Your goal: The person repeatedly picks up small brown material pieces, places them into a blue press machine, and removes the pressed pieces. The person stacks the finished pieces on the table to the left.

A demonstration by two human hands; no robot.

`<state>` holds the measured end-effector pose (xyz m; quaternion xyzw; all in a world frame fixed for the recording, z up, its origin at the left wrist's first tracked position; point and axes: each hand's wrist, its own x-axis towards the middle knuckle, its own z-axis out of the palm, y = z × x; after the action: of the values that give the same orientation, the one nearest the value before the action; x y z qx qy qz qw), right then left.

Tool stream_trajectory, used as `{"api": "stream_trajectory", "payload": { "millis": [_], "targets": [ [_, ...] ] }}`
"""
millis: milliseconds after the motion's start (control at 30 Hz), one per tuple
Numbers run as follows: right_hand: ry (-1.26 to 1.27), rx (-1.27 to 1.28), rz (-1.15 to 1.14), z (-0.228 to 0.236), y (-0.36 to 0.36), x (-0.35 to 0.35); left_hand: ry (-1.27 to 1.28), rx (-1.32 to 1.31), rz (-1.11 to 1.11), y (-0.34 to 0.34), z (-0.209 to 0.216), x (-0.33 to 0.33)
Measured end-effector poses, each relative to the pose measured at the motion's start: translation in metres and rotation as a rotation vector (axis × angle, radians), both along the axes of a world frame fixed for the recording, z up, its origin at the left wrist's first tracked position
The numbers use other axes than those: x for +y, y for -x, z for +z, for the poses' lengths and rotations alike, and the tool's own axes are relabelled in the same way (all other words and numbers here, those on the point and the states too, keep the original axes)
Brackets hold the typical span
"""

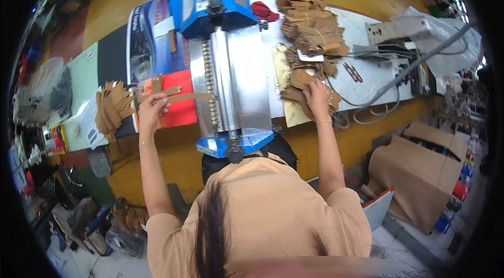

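My left hand [152,111] is closed in a pinch on a narrow brown strip [190,97] that looks like leather. The strip's far end reaches the row of rings beside the metal roller [223,78] of a blue machine [215,2]. On the machine's other side, my right hand [318,100] has its fingers closed on the edge of a brown leather-like piece [300,79] in a loose pile. Under my left hand lie a red sheet [181,112] and a few more brown strips. A fanned stack of brown strips [113,105] is just left of that hand.
Bundled brown pieces [312,28] are heaped at the back right, near a dark red cloth [264,11]. A grey cable [415,62] crosses the right side, beside a plastic-covered machine [391,31]. The machine's lower blue end [233,145] stands close to my body.
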<state>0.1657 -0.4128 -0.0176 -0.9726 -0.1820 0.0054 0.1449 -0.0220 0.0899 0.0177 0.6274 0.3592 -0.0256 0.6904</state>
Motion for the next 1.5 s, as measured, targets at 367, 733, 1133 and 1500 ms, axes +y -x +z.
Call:
{"api": "stream_trajectory", "payload": {
  "millis": [367, 733, 1133, 1500],
  "targets": [
    [-0.084, 0.134, -0.012, 0.008, -0.01, -0.006, -0.25, 0.12, 0.093, 0.018, -0.041, 0.1],
    [-0.078, 0.014, 0.069, 0.037, -0.016, 0.0, -0.907, 0.279, 0.019, 0.031, -0.078, 0.113],
    [-0.397, 0.597, 0.273, 0.079, -0.007, 0.132, -0.303, -0.073, -0.099, -0.025, -0.035, -0.048],
    [-0.318, 0.606, 0.431, 0.069, -0.002, 0.182, -0.05, -0.029, -0.264, -0.047, -0.016, -0.111]
  ]
}}
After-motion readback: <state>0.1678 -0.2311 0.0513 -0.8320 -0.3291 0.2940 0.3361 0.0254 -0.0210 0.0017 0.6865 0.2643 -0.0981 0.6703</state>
